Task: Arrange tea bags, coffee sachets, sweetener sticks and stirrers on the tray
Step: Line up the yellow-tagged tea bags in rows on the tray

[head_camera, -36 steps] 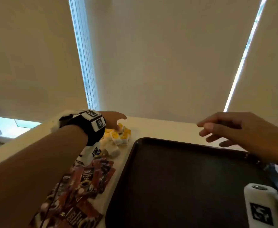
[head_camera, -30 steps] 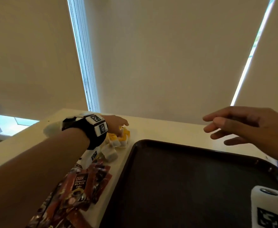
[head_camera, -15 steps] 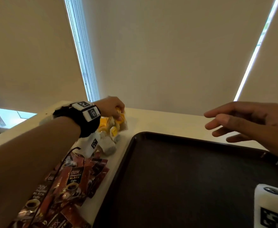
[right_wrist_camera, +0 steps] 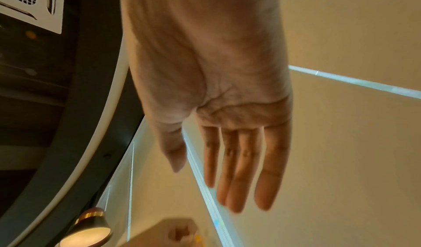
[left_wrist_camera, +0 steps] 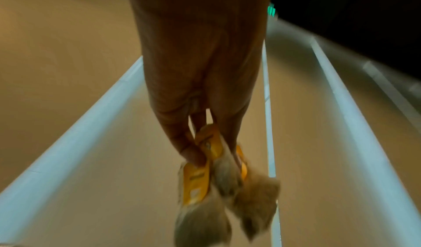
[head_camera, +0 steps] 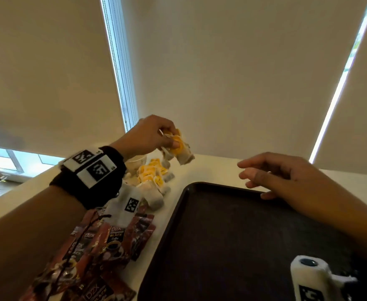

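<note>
The left hand [head_camera: 147, 135] has its grip pinched on a few yellow-tagged tea bags [head_camera: 179, 148] that dangle below the fingertips [left_wrist_camera: 193, 158], above the pile of tea bags [head_camera: 154, 177] on the worktop [head_camera: 210, 168], while the right hand [head_camera: 286, 177] hovers slack-fingered and empty over the tray [head_camera: 232, 235]

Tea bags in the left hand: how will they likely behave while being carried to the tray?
Probably floppy: the tea bags dangle below the left hand, pinched near their yellow tags. Likely very light, since fingertips alone hold several. One could slip loose over the tray.
</note>
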### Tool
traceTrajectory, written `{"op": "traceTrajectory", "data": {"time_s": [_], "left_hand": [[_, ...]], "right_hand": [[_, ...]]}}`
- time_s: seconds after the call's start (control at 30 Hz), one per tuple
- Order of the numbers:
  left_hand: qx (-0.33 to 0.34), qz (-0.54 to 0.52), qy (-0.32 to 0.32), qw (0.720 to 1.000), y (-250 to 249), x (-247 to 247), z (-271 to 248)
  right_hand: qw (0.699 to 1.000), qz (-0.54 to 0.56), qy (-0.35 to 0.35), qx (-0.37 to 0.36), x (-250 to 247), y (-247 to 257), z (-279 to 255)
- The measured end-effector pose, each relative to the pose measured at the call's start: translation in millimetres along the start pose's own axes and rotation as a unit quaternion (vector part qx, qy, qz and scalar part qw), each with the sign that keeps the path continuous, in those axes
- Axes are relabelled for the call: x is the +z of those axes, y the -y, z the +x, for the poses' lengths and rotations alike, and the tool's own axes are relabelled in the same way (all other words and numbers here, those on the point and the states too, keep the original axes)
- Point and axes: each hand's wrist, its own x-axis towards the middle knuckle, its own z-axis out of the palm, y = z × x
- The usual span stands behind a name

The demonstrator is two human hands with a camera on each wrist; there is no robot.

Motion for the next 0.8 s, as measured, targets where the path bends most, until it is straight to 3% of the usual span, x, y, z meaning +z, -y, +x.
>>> {"op": "traceTrajectory", "data": {"time_s": [0.17, 0.3, 0.47, 0.67, 0.8], "left_hand": [[0.087, -0.105, 0.142, 0.98, -75, 22, -24], [0.112, -0.147, 0.158, 0.97, -104, 45, -35], [0.064, -0.207, 0.117, 0.969, -99, 75, -46], [-0.028, -0.354, 0.171, 0.919, -92, 67, -51], [-0.025, -0.307, 0.183, 0.934, -84, 60, -52]], "right_hand": [[1.0, 0.015, -0.021, 0.014, 21, -1, 8], [0.994, 0.108, 0.025, -0.022, 22, -1, 7], [0.994, 0.107, 0.016, 0.011, 17, -10, 6], [0.956, 0.274, 0.05, 0.093, 10, -24, 7], [0.931, 0.337, 0.06, 0.123, 6, -26, 8]]}}
